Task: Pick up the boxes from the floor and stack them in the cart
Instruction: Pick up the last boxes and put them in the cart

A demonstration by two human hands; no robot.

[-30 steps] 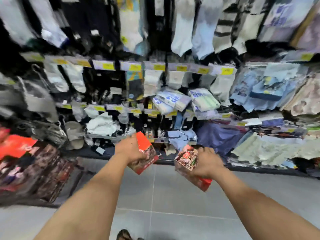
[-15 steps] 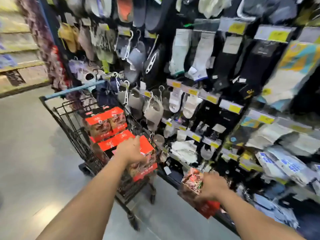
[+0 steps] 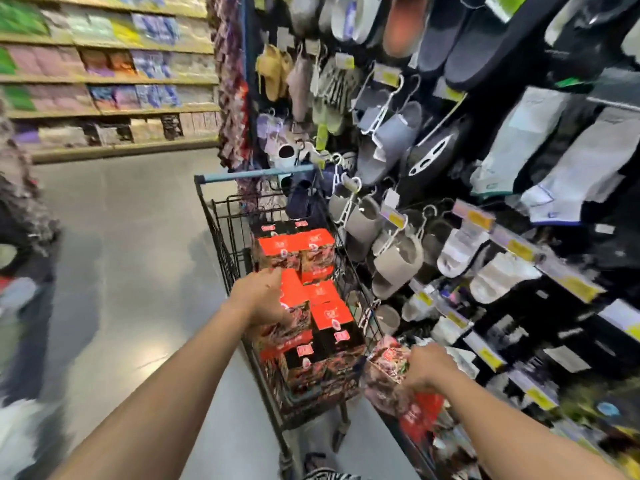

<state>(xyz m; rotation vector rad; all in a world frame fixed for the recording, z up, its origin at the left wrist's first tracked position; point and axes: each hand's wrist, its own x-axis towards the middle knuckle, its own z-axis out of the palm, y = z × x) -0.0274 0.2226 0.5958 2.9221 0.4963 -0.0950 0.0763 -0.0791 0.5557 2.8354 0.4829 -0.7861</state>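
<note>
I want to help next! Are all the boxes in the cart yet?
Not quite. Many red boxes already sit stacked in the cart. The left hand is over the cart, holding one box among the stack. The right hand holds another box beside the cart, not yet inside. The floor where boxes might lie is not in view, so I cannot tell whether any remain.

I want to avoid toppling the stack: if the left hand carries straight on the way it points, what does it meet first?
Probably the upper red-topped boxes at the cart's far end. The left hand, gripping a box, points there over the cart, though depth is unclear.
</note>
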